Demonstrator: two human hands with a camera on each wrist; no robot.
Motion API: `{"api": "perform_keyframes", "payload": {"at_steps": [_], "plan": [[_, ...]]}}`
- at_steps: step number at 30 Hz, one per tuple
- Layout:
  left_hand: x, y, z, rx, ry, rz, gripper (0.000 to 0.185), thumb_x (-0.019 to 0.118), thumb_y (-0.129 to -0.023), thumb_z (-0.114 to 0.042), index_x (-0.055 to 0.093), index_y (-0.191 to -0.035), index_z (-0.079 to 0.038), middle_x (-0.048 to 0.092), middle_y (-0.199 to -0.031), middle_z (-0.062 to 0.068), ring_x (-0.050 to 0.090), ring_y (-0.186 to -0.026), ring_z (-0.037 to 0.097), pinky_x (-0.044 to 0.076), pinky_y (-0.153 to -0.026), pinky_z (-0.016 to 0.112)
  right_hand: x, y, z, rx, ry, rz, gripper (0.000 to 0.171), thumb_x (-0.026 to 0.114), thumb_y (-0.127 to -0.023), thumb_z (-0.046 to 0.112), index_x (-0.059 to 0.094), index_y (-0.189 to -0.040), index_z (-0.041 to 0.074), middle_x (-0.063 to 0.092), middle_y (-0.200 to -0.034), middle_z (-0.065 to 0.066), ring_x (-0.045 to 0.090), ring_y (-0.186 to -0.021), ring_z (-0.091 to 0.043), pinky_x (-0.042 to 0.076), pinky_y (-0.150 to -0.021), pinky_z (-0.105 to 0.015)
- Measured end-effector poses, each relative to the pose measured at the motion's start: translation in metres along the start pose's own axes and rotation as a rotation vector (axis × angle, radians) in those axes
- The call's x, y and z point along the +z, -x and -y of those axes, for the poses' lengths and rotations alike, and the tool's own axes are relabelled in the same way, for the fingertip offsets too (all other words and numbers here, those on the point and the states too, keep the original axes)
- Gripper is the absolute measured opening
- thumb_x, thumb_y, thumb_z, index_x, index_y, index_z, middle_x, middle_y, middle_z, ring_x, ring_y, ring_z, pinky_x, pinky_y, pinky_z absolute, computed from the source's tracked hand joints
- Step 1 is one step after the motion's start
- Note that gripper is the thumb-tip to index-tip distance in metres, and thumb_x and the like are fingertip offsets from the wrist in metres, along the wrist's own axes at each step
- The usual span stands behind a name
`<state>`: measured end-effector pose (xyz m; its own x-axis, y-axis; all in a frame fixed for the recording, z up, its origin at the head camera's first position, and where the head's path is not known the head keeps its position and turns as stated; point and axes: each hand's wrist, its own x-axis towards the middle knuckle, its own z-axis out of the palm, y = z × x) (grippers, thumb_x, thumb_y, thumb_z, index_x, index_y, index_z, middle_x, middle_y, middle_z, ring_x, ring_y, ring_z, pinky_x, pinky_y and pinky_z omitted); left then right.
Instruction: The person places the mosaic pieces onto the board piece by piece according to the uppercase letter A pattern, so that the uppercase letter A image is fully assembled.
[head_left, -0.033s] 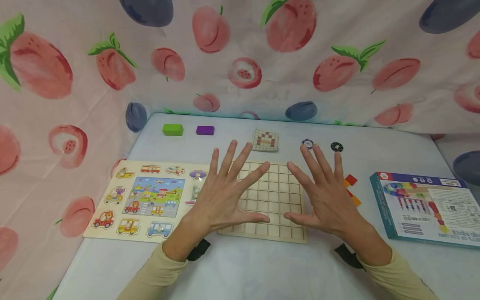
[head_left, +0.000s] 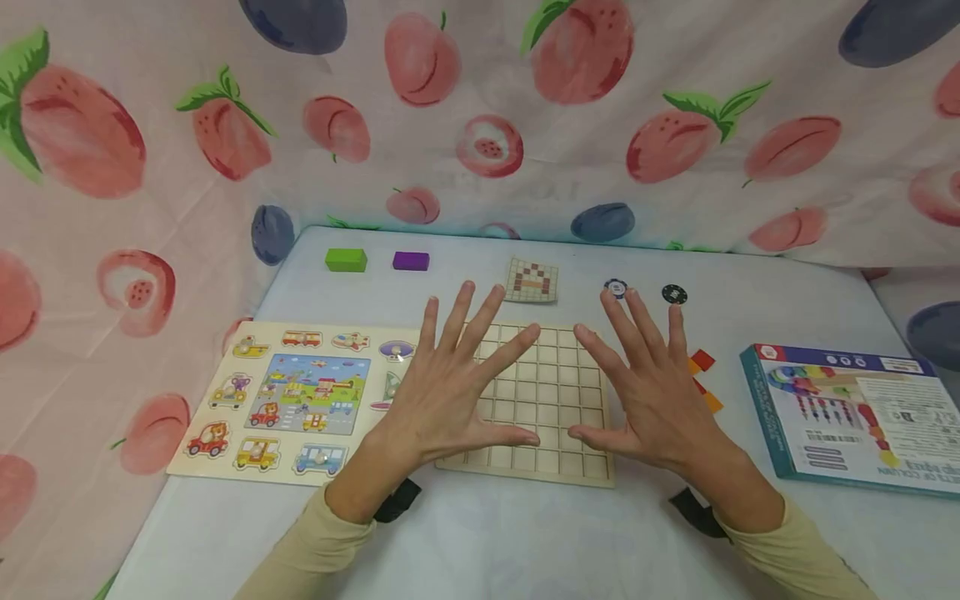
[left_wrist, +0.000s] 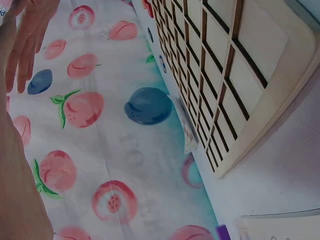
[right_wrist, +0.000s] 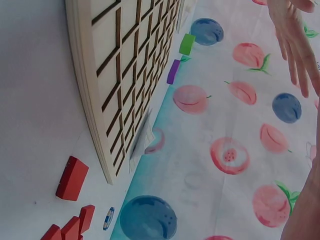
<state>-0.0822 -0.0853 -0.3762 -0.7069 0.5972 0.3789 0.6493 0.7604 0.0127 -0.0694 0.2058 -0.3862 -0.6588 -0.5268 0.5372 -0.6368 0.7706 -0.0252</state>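
Probably light and stiff, the wooden grid board suits edge grips; left hand and right hand splay wide, empty.

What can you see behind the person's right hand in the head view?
Red and orange pieces peek out past the right hand, which partly covers a blue-and-white chip. Anything wholly behind the palm cannot be seen.

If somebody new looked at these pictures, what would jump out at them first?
Probably the person's bare left hand and right hand, held up with fingers spread towards either side of the pale wooden grid board on the white table. Next, the whitish peach-printed cloth behind the table would likely draw attention, then the teal-sided printed box lying at far right.
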Motion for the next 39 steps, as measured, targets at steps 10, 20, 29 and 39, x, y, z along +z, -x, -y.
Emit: {"api": "perform_keyframes", "payload": {"at_steps": [10, 20, 29, 39], "plan": [[0.003, 0.008, 0.005, -0.044, 0.131, 0.088, 0.125, 0.070, -0.071, -0.092, 0.016, -0.171, -0.041, -0.005, -0.183, 0.003, -0.006, -0.171, 0.030, 0.008, -0.138, 0.066, -0.006, 0.003, -0.003, 0.057, -0.069, 0.012, 0.096, 0.029, -0.095, 0.087, 0.034, -0.165, 0.021, 0.023, -0.177, -0.015, 0.017, -0.167, -0.034, 0.004, -0.135, -0.073], [0.011, 0.058, 0.034, -0.216, 0.368, 0.341, 0.102, 0.076, -0.088, -0.069, 0.025, -0.170, -0.037, 0.028, -0.178, 0.005, 0.026, -0.167, 0.031, 0.015, -0.140, 0.057, -0.021, 0.024, -0.030, 0.392, -0.194, 0.071, 0.064, 0.084, -0.087, 0.020, 0.062, -0.147, 0.017, 0.053, -0.160, -0.013, 0.048, -0.145, -0.039, 0.044, -0.112, -0.071], [0.020, 0.075, 0.046, -0.233, 0.441, 0.446, 0.085, 0.078, -0.093, -0.051, 0.042, -0.165, -0.021, 0.033, -0.177, 0.004, 0.026, -0.167, 0.033, 0.010, -0.141, 0.057, 0.000, 0.030, -0.054, 0.438, -0.184, 0.267, 0.050, 0.083, -0.092, 0.018, 0.068, -0.139, 0.012, 0.064, -0.145, -0.018, 0.057, -0.134, -0.041, 0.052, -0.105, -0.068], [0.025, 0.077, 0.048, -0.240, 0.463, 0.495, 0.091, 0.080, -0.092, -0.052, 0.039, -0.166, -0.019, 0.029, -0.178, 0.000, 0.023, -0.168, 0.031, 0.010, -0.140, 0.058, 0.018, 0.028, -0.067, 0.485, -0.095, 0.509, 0.047, 0.074, -0.097, 0.014, 0.066, -0.143, 0.006, 0.061, -0.147, -0.023, 0.054, -0.137, -0.046, 0.049, -0.113, -0.068]]}}
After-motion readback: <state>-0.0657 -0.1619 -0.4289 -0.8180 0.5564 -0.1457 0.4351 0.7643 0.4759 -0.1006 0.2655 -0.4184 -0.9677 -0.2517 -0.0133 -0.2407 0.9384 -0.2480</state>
